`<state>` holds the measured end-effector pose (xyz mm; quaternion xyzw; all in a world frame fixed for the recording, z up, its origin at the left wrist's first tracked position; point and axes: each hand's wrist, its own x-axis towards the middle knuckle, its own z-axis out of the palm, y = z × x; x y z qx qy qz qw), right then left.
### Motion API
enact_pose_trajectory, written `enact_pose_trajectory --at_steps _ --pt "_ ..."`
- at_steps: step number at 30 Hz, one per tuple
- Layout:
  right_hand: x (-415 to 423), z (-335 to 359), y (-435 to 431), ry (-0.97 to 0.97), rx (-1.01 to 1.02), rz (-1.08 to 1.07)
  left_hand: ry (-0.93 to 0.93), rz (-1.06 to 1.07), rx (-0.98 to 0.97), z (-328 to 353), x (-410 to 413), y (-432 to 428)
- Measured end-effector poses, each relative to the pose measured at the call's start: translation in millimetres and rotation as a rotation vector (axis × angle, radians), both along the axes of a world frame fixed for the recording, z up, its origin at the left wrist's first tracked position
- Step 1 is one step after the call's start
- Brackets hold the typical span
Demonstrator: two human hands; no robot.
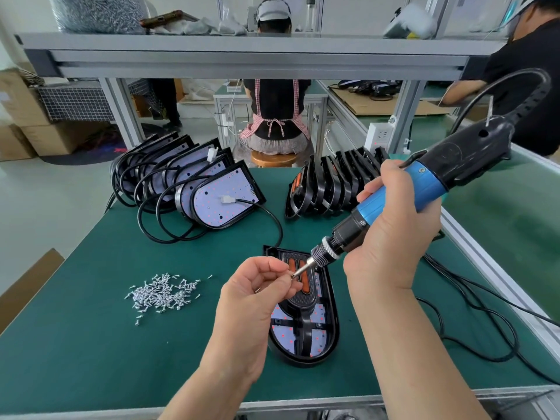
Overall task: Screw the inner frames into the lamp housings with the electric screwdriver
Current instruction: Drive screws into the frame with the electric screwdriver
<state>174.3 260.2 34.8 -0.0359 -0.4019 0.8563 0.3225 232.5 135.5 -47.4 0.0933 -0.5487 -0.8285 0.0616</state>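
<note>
So, screws [163, 294]: a loose heap on the desk [91, 344], left of both hands and well apart from the housing.
Spare housings [200, 189]: a leaning row at far left, with cables looped round them.
Left hand [257, 287]: the hand nearer the heap. Two fingers [280, 268] pinch one screw [292, 276] and the rest curl in.
Screw: held right at the bit's tip, over the far half of the housing. I cannot tell whether it is seated on the bit.
Housing [335, 316]: flat on the desk, near middle, long axis running near to far with the rounded end near. The frame [303, 300] lies inside it.
Bit [303, 266]: slants down and leftward to the left fingers, not upright.
Spare frames [333, 183]: a row standing on edge at far right.
Screwdriver [394, 201]: the body rises toward far right and its cord arcs off behind.
Right hand [391, 241]: fingers wrapped round the blue barrel.
Coming move: probably tipping the tool upright and lowering the screw onto a hole just below.
Hidden: the screw holes are hard to make out, and the left hand covers the housing's left edge.
</note>
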Motion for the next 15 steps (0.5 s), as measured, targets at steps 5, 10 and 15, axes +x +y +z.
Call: enact_pose_trajectory --at_steps 5,10,15 --pt "-3.3 -1.5 2.0 -0.012 -0.026 0.017 -0.062 -0.053 0.106 -3.0 -3.5 -6.8" --pt "-6.0 -0.4 3.5 -0.004 -0.005 0.016 -0.114 0.013 0.047 -3.6 -13.6 -28.0" --pt "-4.0 -12.4 -3.3 0.003 0.077 0.046 -0.246 0.154 -0.392 -25.3 -40.1 -46.1"
